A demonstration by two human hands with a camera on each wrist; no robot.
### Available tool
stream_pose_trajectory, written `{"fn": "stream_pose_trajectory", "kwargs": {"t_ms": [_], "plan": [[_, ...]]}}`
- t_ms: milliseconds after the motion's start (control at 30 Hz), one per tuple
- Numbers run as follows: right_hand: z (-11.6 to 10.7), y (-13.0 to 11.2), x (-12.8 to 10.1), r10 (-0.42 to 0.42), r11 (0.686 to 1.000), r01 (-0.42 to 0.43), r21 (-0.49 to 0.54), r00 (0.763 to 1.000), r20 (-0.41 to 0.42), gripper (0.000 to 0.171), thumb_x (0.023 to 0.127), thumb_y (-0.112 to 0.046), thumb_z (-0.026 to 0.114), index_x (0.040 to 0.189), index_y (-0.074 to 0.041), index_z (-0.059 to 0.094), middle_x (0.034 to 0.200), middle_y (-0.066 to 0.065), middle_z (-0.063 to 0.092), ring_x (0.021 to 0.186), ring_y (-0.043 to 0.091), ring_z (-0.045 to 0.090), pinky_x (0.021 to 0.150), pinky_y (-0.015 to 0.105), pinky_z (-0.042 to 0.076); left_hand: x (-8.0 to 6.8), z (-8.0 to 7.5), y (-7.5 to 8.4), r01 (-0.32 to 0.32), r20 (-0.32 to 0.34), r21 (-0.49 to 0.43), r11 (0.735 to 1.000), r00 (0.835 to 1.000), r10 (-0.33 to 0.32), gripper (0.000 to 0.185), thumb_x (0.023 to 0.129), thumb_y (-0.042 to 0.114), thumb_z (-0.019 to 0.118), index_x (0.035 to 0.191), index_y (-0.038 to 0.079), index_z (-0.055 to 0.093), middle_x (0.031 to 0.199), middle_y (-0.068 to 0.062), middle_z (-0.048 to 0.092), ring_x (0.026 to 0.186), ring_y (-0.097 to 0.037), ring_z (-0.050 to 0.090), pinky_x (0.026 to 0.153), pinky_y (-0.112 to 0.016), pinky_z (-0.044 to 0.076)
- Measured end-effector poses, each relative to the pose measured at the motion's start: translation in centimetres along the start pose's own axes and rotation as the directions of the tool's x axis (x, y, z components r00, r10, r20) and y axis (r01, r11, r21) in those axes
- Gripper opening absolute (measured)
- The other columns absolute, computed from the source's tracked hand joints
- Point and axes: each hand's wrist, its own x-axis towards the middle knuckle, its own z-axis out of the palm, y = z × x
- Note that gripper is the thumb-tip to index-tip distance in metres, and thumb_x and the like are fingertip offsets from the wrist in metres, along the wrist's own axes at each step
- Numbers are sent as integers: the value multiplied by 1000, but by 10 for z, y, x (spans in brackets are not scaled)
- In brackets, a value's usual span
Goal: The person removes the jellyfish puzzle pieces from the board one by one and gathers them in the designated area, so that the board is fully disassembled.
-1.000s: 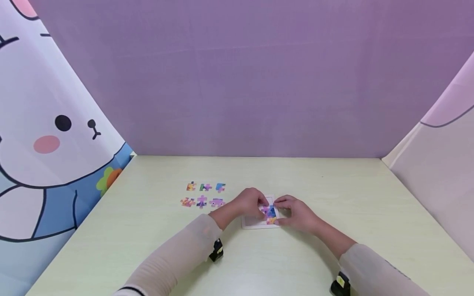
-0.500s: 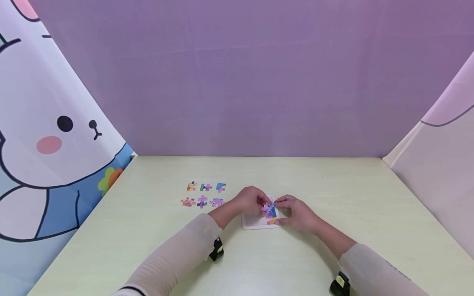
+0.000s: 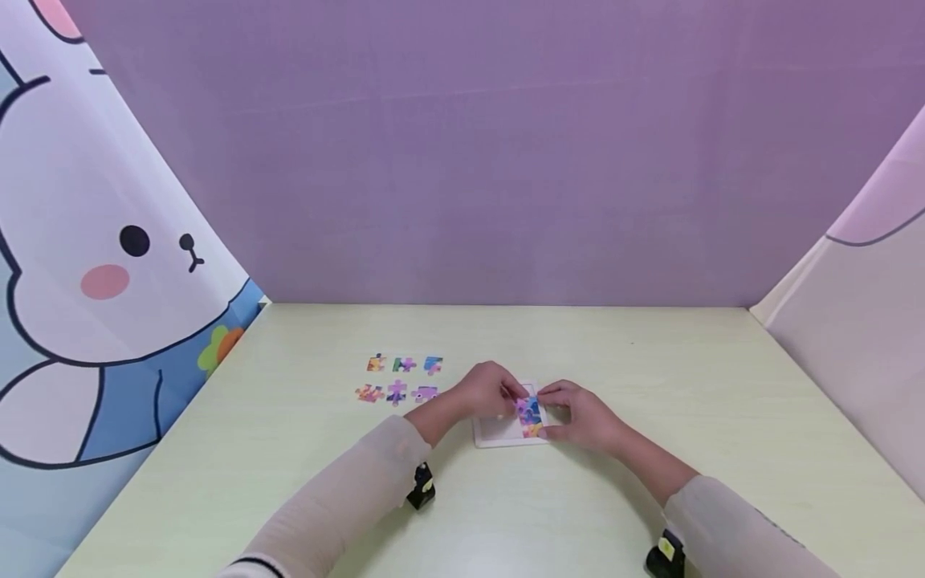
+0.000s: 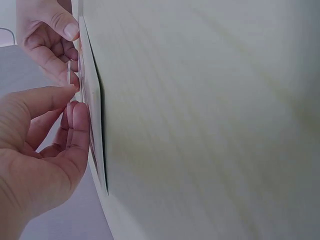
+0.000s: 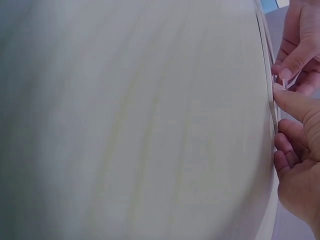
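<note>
Puzzle tray (image 3: 499, 433) part hidden under hands.

We see bare table (image 3: 650, 377) open to the right, while six loose puzzle pieces (image 3: 400, 378) crowd the left approach to the tray (image 3: 499, 433).

Seen edge-on, the thin white puzzle tray (image 4: 95, 125) lies flat on the pale green table (image 4: 210, 120). The left hand (image 4: 42, 150) rests its curled fingers (image 4: 80, 125) against the tray, thumb extended above them. Beyond it, the right hand (image 4: 47, 40) touches the tray's far part with bent fingertips.
</note>
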Motion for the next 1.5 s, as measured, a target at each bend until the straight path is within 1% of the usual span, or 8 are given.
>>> {"fn": "stream_pose_trajectory", "kwargs": {"t_ms": [200, 333, 633, 800, 933, 1067, 1233, 1500], "plan": [[1, 1, 0, -10, 1000, 10, -8, 1000, -2, 49, 79, -12, 82, 121, 5, 65, 127, 11, 58, 122, 35, 50, 104, 52, 37, -4, -2, -1, 16, -8, -81, 997, 1000, -17, 30, 77, -7, 74, 99, 13, 77, 88, 7, 67, 84, -10, 61, 75, -24, 52], [1, 1, 1, -9, 1000, 9, -10, 1000, -2, 48, 79, -13, 82, 120, 5, 66, 127, 10, 58, 122, 35, 50, 104, 52, 37, -7, -4, -3, 15, -14, -111, 994, 1000, -17, 30, 77, -7, 74, 98, 14, 78, 91, 6, 68, 86, -11, 61, 74, -26, 52], [-1, -2, 0, -2, 1000, 2, -6, 1000, -4, 48, 78, -12, 82, 120, 4, 66, 126, 11, 59, 121, 35, 51, 103, 52, 38, -17, -10, -7, -10, -17, -164, 986, 1000, 8, 29, 79, -5, 74, 100, 14, 78, 94, 6, 69, 85, -11, 63, 70, -26, 54], [0, -1, 1, 7, 1000, -7, 1, 1000, -5, 47, 78, -12, 82, 120, 3, 67, 126, 10, 59, 121, 35, 51, 104, 53, 37, -24, -15, -8, -15, -28, -221, 975, 1000, 9, 28, 79, -4, 75, 100, 15, 78, 93, 6, 69, 84, -12, 63, 71, -28, 55], [2, 0, 2, 18, 1000, -18, 7, 1000, -6, 48, 78, -12, 83, 121, 2, 67, 126, 10, 59, 122, 35, 50, 104, 53, 37, -31, -20, -9, -33, -40, -257, 966, 999, 23, 27, 80, -5, 74, 100, 12, 78, 93, 4, 69, 83, -13, 64, 71, -28, 55], [2, 0, 2, 25, 1000, -25, 14, 1000, -7, 48, 78, -12, 83, 121, 2, 66, 126, 10, 59, 122, 34, 50, 104, 53, 37, -36, -25, -11, -47, -57, -270, 962, 998, 33, 26, 81, -3, 74, 101, 13, 78, 94, 3, 69, 84, -14, 64, 72, -29, 55], [3, 0, 2, 26, 1000, -26, -7, 1000, -9, 48, 78, -12, 83, 121, 3, 66, 125, 9, 59, 121, 34, 50, 103, 51, 38, -42, -32, -10, -49, -67, -250, 967, 997, 33, 24, 83, 0, 75, 102, 15, 78, 97, 4, 69, 86, -15, 63, 75, -29, 55], [3, -1, 2, 53, 998, -53, -29, 999, -11, 48, 78, -13, 83, 121, 1, 67, 126, 9, 58, 122, 34, 50, 104, 51, 38, -52, -38, -21, -63, -88, -258, 964, 995, 42, 24, 84, 2, 74, 105, 14, 77, 98, 2, 70, 84, -16, 61, 76, -29, 54]]}}
